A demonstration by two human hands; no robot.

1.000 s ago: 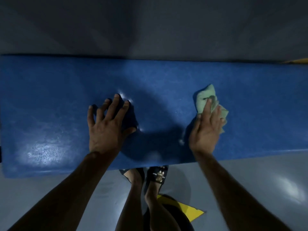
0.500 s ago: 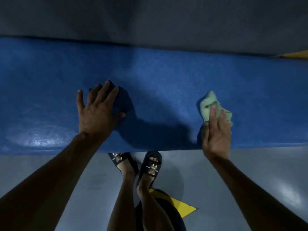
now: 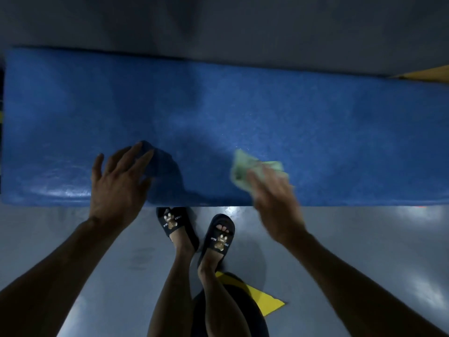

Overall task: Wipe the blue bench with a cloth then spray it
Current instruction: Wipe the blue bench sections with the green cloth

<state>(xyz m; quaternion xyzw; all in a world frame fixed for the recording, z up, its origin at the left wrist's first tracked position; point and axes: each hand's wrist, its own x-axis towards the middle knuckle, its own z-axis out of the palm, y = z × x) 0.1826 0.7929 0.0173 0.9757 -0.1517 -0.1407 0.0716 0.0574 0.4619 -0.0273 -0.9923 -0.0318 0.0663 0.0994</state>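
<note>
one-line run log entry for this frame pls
step: wiping | right hand: presses green cloth on blue bench, blurred | left hand: flat on bench | spray bottle: not visible

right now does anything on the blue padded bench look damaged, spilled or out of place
Nothing stands out. The blue padded bench looks intact, with only a glossy sheen near its front left. The right hand presses the crumpled pale green cloth on it; the left hand rests flat.
</note>
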